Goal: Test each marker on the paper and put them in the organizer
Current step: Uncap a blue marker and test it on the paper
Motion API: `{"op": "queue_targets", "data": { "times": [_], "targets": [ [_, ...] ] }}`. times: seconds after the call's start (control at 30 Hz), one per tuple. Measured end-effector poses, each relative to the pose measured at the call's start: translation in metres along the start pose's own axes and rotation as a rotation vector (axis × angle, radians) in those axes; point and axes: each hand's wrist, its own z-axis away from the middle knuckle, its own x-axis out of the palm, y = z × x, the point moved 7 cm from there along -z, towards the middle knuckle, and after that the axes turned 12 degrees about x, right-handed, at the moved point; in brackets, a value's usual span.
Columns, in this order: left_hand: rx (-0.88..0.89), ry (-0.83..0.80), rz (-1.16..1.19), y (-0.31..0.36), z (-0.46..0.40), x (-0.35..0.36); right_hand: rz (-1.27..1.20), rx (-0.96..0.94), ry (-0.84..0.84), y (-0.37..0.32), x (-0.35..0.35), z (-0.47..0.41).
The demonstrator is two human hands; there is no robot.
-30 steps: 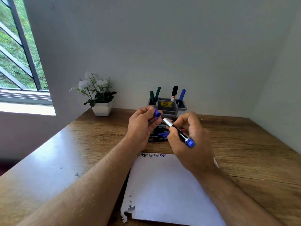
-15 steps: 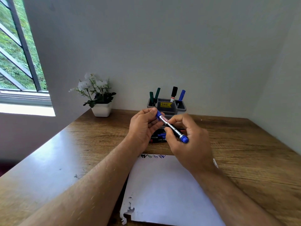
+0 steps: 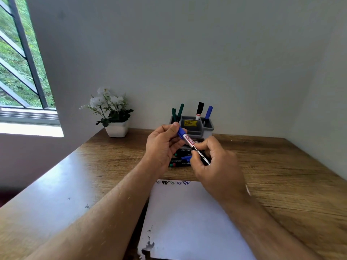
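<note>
A blue-capped marker [image 3: 191,143] with a black and white barrel is held between both hands above the desk. My left hand [image 3: 163,145] pinches its blue cap [image 3: 181,132]. My right hand [image 3: 217,166] grips the black barrel lower down. White paper [image 3: 189,218] lies on the desk in front of me, with several small test scribbles [image 3: 173,182] along its far edge. The grey organizer [image 3: 193,126] stands at the back by the wall, with two green markers, a black one and a blue one upright in it. More markers [image 3: 181,159] lie flat on the desk behind my hands, partly hidden.
A white pot of white flowers [image 3: 112,117] stands at the back left of the wooden desk [image 3: 281,175]. A window is at the far left. The paper's near left corner is torn and ink-stained [image 3: 148,246].
The blue cap, held apart in my left hand one second ago, now sits on the marker's tip. My right hand has slid along the barrel and covers its blue rear end.
</note>
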Motion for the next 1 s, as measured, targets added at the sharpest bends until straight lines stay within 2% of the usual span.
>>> {"op": "queue_targets", "data": {
  "times": [0.27, 0.37, 0.5, 0.7, 0.83, 1.0],
  "targets": [
    [0.0, -0.034, -0.02, 0.004, 0.001, 0.007, -0.173, 0.038, -0.012, 0.001, 0.003, -0.001],
    [-0.004, -0.099, -0.017, 0.004, 0.004, 0.013, -0.175, 0.067, -0.016, 0.004, 0.005, -0.002],
    [0.003, -0.214, -0.148, -0.002, 0.01, 0.023, -0.082, 0.104, -0.023, 0.007, 0.007, -0.007],
    [0.253, -0.182, -0.464, 0.023, 0.002, 0.024, 0.1, 0.196, 0.027, 0.021, 0.004, -0.011],
    [0.47, -0.126, -0.685, 0.049, -0.018, 0.041, 0.231, 0.295, -0.061, 0.03, 0.013, -0.01],
    [0.682, -0.123, -0.848, 0.066, -0.063, 0.067, 0.255, 0.285, -0.126, 0.031, 0.021, -0.011]
  ]
}}
